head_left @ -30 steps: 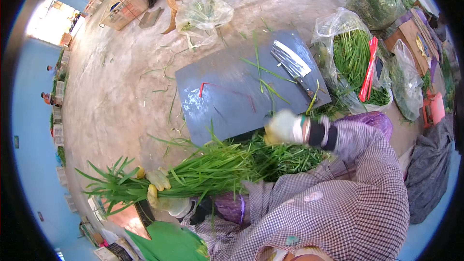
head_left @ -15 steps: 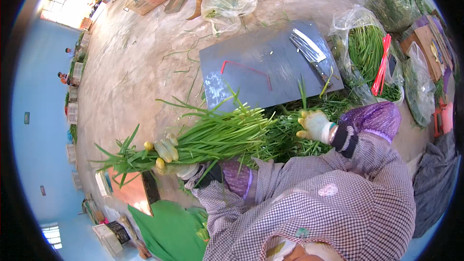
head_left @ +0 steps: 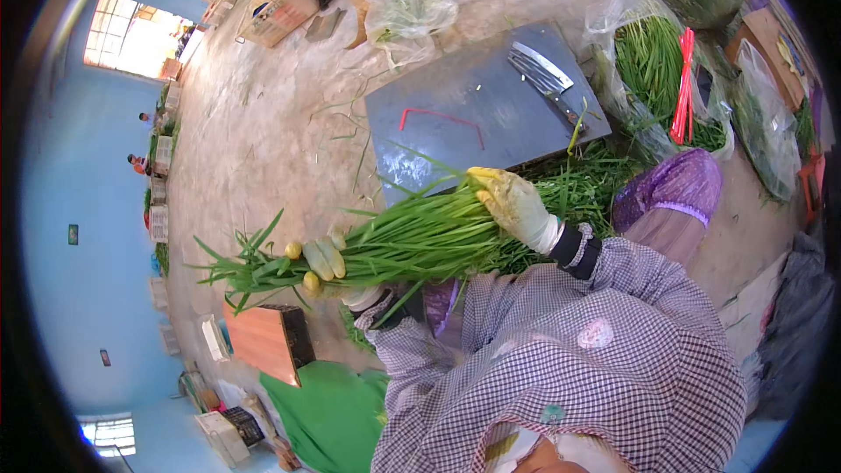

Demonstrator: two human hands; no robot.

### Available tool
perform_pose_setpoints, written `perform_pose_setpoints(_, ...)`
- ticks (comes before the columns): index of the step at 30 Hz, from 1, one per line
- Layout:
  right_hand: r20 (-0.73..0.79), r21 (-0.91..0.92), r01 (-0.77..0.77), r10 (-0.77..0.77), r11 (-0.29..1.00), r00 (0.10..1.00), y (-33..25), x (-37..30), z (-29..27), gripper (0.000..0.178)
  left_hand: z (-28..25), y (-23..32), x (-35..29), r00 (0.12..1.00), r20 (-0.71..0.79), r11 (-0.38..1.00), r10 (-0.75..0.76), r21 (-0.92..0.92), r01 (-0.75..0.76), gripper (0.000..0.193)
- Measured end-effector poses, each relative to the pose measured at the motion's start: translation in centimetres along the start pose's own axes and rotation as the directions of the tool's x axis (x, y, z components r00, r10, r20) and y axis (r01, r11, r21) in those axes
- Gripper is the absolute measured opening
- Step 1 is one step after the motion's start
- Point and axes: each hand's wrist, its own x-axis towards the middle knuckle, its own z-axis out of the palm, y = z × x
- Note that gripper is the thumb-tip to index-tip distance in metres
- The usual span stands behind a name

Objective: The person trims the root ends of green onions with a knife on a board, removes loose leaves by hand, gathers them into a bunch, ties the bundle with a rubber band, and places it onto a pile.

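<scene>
A long bunch of chives [head_left: 420,241], thin and green, lies crosswise above my lap. My left hand [head_left: 322,261], in a pale glove with yellow fingertips, is wrapped round its leafy left part. At the other end my right hand [head_left: 521,206], gloved alike, has its fingers bent together over the stalks; the thumb's hold is partly hidden. Loose chives [head_left: 583,193] are heaped below and beyond the right wrist. Ahead stands a dark grey board [head_left: 447,96] bearing a knife [head_left: 547,74] with a broad blade and a bent red strip [head_left: 442,114].
To the right are a clear bag of green stalks [head_left: 648,57], a bundle of red strips [head_left: 683,88] and another filled bag [head_left: 766,114]. A bag of greens [head_left: 412,17] and a plastic crate [head_left: 280,9] stand farther off. An orange-brown board [head_left: 263,337] and green cloth [head_left: 324,407] lie left.
My right hand has moved left from over the loose heap onto the right end of the bunch. The left hand keeps its hold, and the whole view has shifted slightly.
</scene>
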Motion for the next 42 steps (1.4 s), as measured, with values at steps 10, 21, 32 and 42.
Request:
perform_pose_setpoints(10, 0.624, -0.444, 0.005, 0.306, 0.896, 0.719, 6.2, -5.0, -8.6, 0.041, 1.0, 2.2, 1.5, 0.946, 0.133, 0.895, 0.295, -0.385, -0.225, 0.034)
perform_pose_setpoints(21, 0.469, 0.433, -0.262, 0.033, 0.862, 0.883, -0.4, -0.9, -2.7, 0.045, 3.7, -0.4, 4.2, 0.841, 0.529, 0.968, -0.112, -0.134, 0.212, 0.019)
perform_pose_setpoints(32, 0.364, -0.471, 0.121, 0.068, 0.874, 0.929, 4.2, -4.5, 1.3, 0.014, 4.8, 1.2, 5.0, 0.854, 0.521, 0.97, 0.007, -0.21, 0.12, 0.013)
perform_pose_setpoints(42, 0.084, 0.069, -0.085, 0.079, 0.994, 0.993, -1.3, -0.6, -8.9, 0.031, 4.2, 2.6, 5.1, 0.831, 0.552, 0.974, -0.07, -0.141, 0.176, 0.016)
